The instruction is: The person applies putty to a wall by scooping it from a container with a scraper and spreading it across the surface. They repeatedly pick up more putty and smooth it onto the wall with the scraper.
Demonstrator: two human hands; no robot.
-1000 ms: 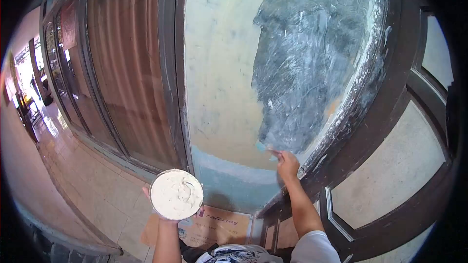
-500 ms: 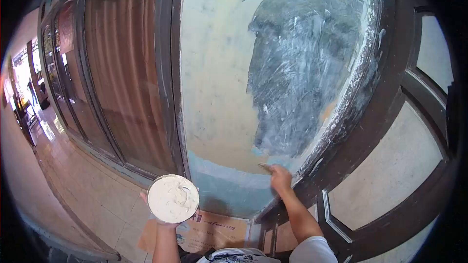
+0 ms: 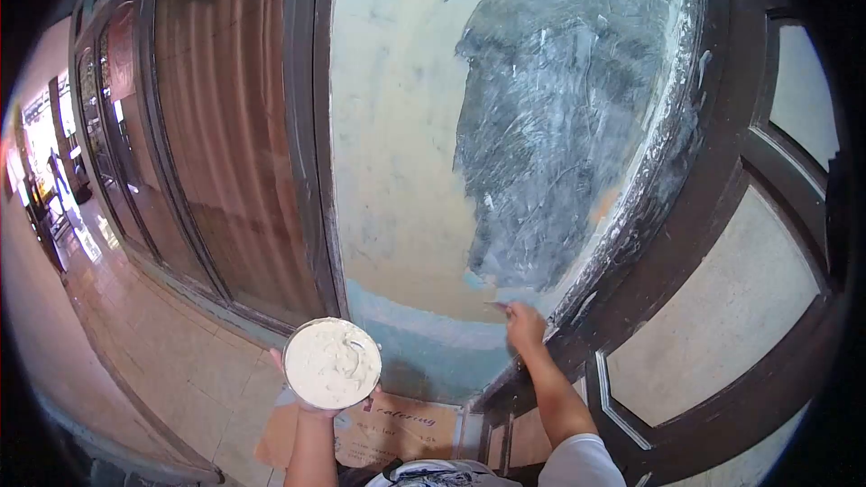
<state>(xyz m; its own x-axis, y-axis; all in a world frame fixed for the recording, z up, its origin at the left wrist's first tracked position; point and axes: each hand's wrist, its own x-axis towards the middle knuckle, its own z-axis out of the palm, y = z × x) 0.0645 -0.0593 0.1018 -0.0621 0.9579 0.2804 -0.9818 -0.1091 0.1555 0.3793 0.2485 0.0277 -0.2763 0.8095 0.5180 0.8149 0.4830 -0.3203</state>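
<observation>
My left hand (image 3: 317,410) grips from below a round tub of cream-coloured putty (image 3: 331,363), held level low in front of the wall. The putty's surface is lumpy, with a hollow on its right side. In my right hand (image 3: 525,326) is a small putty knife (image 3: 497,306), its thin blade against the lower part of the wall panel (image 3: 401,171). Beige filler coats the panel's left side, while the right side is bare, mottled grey. Below the blade runs a pale blue-green band (image 3: 424,343).
Left of the panel stands a dark-framed window (image 3: 230,126) with a brown curtain behind it. On the right is a dark wooden door (image 3: 695,316) with pale insets. Printed cardboard (image 3: 388,437) lies on the tiled floor (image 3: 189,361) beneath my hands.
The tub in my left hand has shifted slightly right and up. My right hand has moved a little to the right, and the putty knife now shows more edge-on.
</observation>
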